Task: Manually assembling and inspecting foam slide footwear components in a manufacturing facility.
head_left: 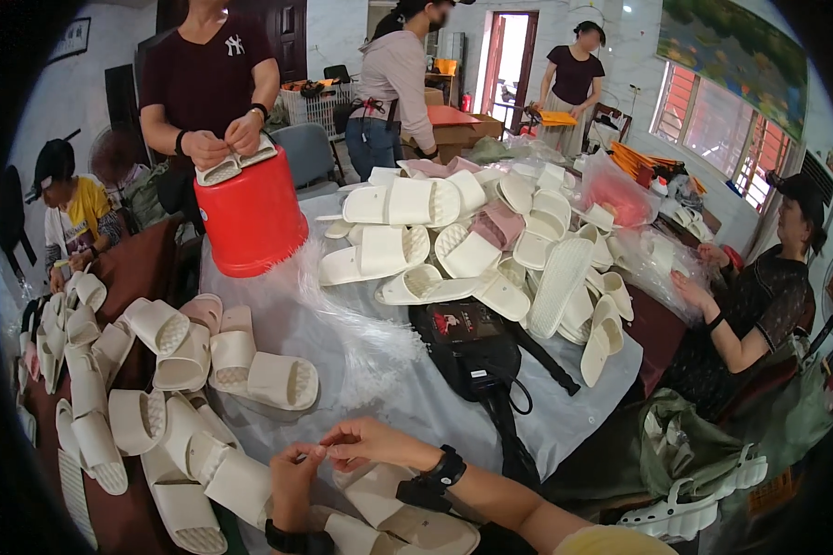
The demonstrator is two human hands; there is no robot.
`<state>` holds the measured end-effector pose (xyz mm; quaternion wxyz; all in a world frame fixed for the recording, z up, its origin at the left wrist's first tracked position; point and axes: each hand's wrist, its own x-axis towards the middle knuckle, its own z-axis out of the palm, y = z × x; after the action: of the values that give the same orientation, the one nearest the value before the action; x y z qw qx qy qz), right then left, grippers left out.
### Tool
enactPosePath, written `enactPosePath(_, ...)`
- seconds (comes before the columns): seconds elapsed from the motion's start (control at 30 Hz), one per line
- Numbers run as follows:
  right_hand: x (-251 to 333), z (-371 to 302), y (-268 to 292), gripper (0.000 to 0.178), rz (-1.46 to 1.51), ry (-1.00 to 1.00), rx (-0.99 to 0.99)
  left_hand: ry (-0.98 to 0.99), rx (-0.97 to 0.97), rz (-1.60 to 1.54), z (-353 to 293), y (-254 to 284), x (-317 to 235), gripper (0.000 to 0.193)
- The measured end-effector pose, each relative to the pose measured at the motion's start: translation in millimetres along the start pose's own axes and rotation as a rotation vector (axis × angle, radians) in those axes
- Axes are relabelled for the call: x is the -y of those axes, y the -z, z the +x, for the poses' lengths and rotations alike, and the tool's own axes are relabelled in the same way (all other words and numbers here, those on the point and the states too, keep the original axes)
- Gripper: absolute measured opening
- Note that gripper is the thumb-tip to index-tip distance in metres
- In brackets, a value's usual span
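My left hand and my right hand meet low in the middle, fingertips pinched close together. Whatever lies between the fingers is too small to make out. Just below them, near my wrists, rest cream slippers with wide straps and dimpled footbeds. Past my hands, a bundle of thin clear plastic strands spreads over the grey-covered table. To its right lies a black bag with its straps trailing toward me.
A large heap of cream slippers covers the table's far part. More slippers crowd the left side. A person works at an upturned red bucket; another at right handles clear plastic bags. White clogs lie lower right.
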<state>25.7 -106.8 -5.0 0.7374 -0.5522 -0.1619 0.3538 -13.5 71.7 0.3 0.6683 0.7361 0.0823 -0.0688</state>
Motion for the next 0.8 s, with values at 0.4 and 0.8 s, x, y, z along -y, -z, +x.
enactPosePath(0.4,-1,-1,14,0.030,-0.014,-0.196,0.004,0.029,-0.021,0.035,-1,-5,0,0.012)
enactPosePath(0.8,-2,-10,13,0.024,-0.113,-0.123,0.022,-0.039,0.051,-0.021,-6,-10,-3,0.012)
